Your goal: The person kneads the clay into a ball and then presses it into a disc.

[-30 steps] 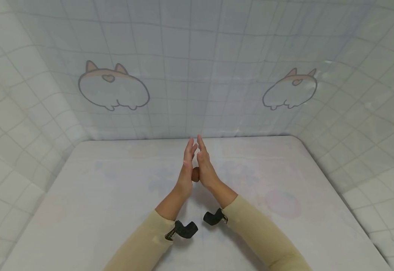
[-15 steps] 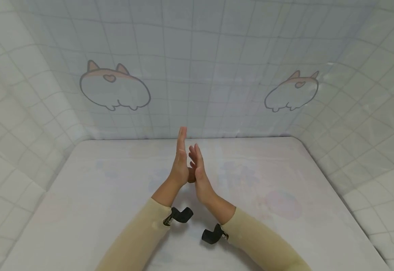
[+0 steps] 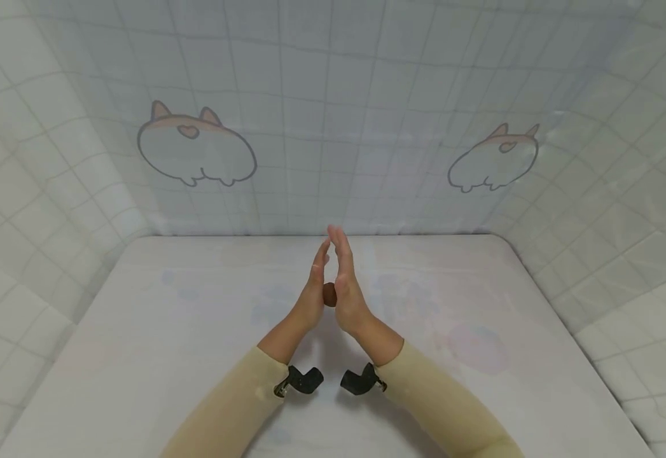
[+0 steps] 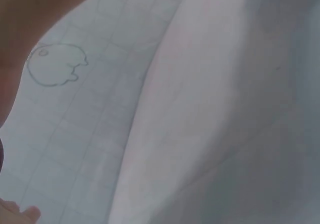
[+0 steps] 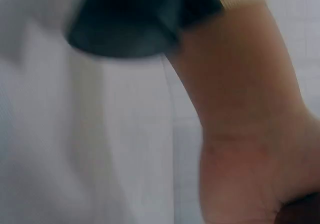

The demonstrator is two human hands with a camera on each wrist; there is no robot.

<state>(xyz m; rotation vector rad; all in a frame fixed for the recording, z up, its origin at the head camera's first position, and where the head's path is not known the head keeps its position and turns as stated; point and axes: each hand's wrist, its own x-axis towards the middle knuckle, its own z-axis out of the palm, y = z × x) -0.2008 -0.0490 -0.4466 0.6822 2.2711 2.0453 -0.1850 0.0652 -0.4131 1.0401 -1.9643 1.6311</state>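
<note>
A small brown lump (image 3: 329,294), roundish like a ball of modelling clay, sits between two facing palms in the head view. My left hand (image 3: 310,298) presses on it from the left with fingers extended. From the other side my right hand (image 3: 350,298) presses with its fingers straight as well, and the fingertips lean together near the table's far edge. Part of the dark brown lump (image 5: 303,212) shows beside the right palm in the right wrist view. In the left wrist view some fingertips (image 4: 22,214) peek in at the lower left; the palm's contact is hidden.
Both hands are above a white table (image 3: 184,356) with faint printed patches. A grid-patterned curtain (image 3: 333,127) with cartoon animals hangs behind and at both sides. Black wrist-camera mounts (image 3: 308,380) stick inward from the beige sleeves (image 3: 235,401).
Half a second ago the left hand was farther forward and the right farther back. Now the left has slid back and the right forward, and the brown lump has shifted slightly right between them.
</note>
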